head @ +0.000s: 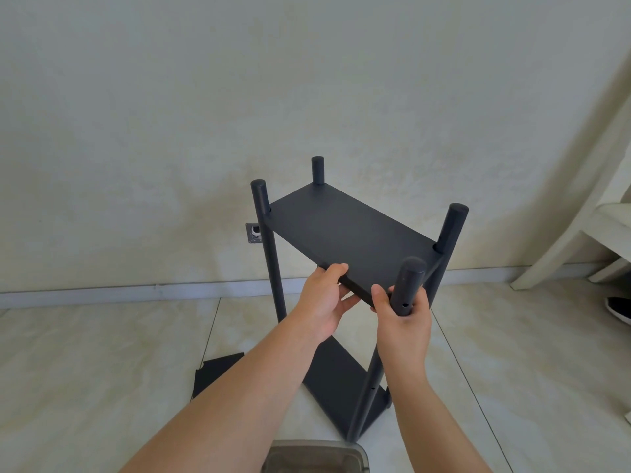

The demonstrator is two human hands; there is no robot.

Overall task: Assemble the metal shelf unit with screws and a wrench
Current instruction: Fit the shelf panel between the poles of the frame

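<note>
Gripping: left hand (324, 297) shelf panel (348, 230) | right hand (403, 315) near post (408, 285) | posts 4, panels 2

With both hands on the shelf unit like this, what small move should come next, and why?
Probably line the top shelf up with the open hole in the near post. The left hand grips the shelf's near edge, the right hand holds that post, and no screw shows in the hole, so that corner looks unfastened.
</note>
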